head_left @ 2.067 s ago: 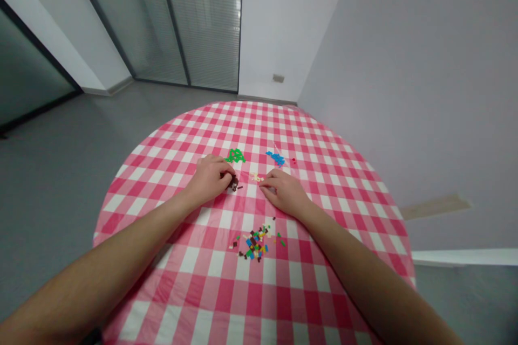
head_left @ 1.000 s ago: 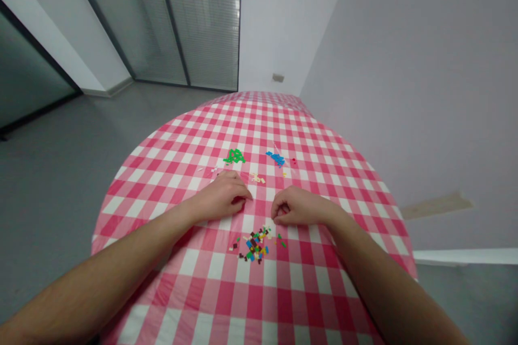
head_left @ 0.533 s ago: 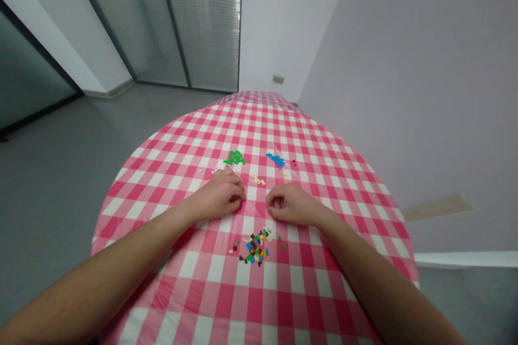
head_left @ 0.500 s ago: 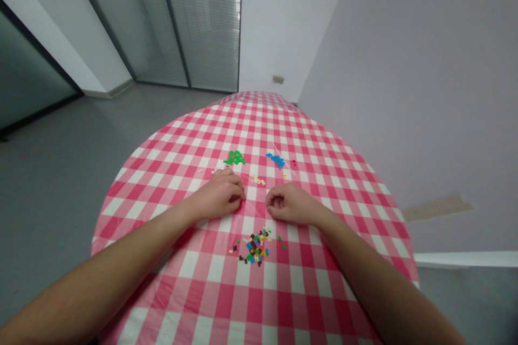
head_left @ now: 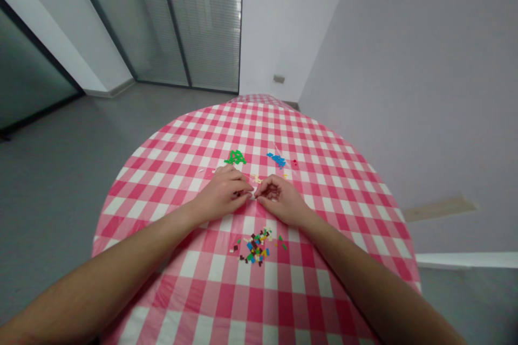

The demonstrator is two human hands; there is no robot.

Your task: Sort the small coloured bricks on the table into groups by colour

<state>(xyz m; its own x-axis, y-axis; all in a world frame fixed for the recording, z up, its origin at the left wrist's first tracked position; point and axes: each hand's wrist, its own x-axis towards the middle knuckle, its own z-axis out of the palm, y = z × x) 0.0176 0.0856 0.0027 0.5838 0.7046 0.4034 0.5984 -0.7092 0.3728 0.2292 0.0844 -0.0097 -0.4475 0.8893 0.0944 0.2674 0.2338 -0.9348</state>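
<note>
My left hand (head_left: 224,192) and my right hand (head_left: 283,199) meet at the middle of the table, fingertips almost touching. Each is closed in a pinch. Something tiny, partly whitish and partly dark, shows between the fingertips, too small to name. Just beyond them lie a few cream toy bricks (head_left: 257,178). A heap of green bricks (head_left: 235,157) is past my left hand, and a heap of blue bricks (head_left: 277,160) past my right. Nearer to me than both hands is a mixed pile of small coloured bricks (head_left: 257,247).
A red-and-white checked tablecloth (head_left: 315,302) covers the rounded table. Two red pieces (head_left: 295,162) sit right of the blue heap, and a few white pieces (head_left: 201,170) left of my left hand. A wall (head_left: 424,91) stands to the right, glass panels (head_left: 202,27) behind.
My right hand has moved left, and its fingertips now come close to those of my left hand. The left fingers have reached slightly right. The brick heaps look the same.
</note>
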